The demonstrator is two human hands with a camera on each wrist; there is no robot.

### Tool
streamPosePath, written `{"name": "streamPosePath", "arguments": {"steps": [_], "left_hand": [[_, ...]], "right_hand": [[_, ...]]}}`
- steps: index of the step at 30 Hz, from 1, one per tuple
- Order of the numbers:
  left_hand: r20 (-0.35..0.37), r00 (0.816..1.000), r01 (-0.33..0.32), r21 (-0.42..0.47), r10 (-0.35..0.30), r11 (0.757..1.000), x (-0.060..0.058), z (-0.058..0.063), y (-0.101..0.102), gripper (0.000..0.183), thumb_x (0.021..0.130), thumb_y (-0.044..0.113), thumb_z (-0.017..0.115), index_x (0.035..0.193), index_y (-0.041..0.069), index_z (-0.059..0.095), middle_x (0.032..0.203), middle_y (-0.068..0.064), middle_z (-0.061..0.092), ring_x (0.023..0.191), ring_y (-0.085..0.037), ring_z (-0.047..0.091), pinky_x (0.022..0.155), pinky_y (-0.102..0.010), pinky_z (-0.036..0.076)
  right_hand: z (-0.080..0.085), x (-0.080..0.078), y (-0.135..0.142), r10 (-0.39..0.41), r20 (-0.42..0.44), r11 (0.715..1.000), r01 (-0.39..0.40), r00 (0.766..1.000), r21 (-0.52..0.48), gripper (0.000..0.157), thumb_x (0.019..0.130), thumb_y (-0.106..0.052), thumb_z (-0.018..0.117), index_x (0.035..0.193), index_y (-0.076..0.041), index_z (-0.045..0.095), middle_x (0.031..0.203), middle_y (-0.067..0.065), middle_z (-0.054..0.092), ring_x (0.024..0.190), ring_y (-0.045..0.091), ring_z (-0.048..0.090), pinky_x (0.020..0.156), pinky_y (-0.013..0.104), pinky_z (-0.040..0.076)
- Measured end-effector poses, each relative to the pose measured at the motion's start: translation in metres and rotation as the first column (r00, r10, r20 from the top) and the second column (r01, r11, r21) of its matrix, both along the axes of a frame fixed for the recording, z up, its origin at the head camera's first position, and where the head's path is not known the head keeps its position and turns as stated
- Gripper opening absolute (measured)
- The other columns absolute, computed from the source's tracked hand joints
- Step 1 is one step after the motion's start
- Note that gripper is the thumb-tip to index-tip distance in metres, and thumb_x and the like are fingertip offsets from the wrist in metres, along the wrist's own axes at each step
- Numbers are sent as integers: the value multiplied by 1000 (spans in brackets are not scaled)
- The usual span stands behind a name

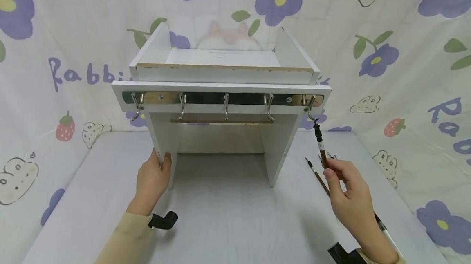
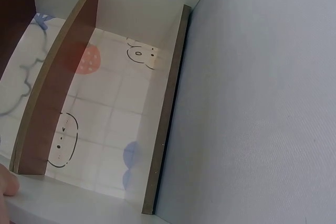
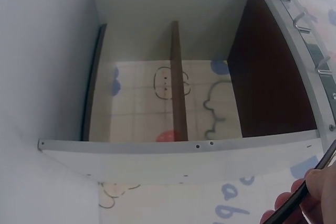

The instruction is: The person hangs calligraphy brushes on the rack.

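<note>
A white shelf stand [image 1: 220, 86] carries a metal strip with several hooks along its front. My left hand [image 1: 152, 176] grips the stand's left side panel [image 1: 160, 133], thumb on the inner side. In the left wrist view only a fingertip [image 2: 9, 182] shows at the edge. My right hand [image 1: 349, 192] pinches the brown handle of a calligraphy brush [image 1: 321, 145] between thumb and fingers. The brush stands nearly upright, its black looped end right at the tip of the rightmost hook [image 1: 311, 106]. In the right wrist view the dark handle [image 3: 294, 203] crosses the fingers.
Another calligraphy brush [image 1: 317, 176] lies on the white table [image 1: 220, 223] behind my right hand, with more looped ends beside it. A pale-handled brush [image 1: 386, 233] lies partly hidden by the right wrist. A patterned cloth [image 1: 416, 35] hangs behind the stand.
</note>
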State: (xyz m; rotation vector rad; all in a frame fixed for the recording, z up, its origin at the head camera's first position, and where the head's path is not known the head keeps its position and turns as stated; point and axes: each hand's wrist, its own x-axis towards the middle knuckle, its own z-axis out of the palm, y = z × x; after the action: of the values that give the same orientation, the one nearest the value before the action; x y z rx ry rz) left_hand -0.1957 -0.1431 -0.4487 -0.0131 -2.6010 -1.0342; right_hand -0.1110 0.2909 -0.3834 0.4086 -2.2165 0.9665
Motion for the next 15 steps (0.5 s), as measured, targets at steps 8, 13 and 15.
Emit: {"name": "streamPosePath", "arguments": {"steps": [8, 13, 15], "left_hand": [[-10, 1000, 3, -8, -3, 1000, -1, 0, -2, 41, 103, 30, 42, 128, -2, 46, 108, -33, 63, 86, -47, 65, 66, -58, 50], [-11, 1000, 4, -13, -4, 1000, -2, -2, -2, 42, 103, 31, 42, 131, -1, 44, 110, -33, 62, 88, -48, 65, 68, -58, 50], [-10, 1000, 6, -10, -6, 1000, -2, -3, -3, 43, 103, 31, 42, 132, 0, 44, 111, -33, 62, 89, -48, 65, 68, -59, 50]], "right_hand": [[5, 3, -2, -20, 17, 1000, 20, 1000, 18, 26, 88, 12, 61, 113, 6, 62, 100, 8, 61, 90, 4, 54, 81, 11, 41], [5, 4, -3, -28, 20, 999, 28, 999, 25, 26, 88, 12, 61, 114, 6, 62, 99, 9, 62, 89, 5, 54, 80, 11, 40], [4, 3, -3, -29, 10, 999, 29, 1000, 28, 26, 88, 12, 61, 114, 6, 62, 98, 8, 61, 88, 4, 54, 79, 10, 40]]}}
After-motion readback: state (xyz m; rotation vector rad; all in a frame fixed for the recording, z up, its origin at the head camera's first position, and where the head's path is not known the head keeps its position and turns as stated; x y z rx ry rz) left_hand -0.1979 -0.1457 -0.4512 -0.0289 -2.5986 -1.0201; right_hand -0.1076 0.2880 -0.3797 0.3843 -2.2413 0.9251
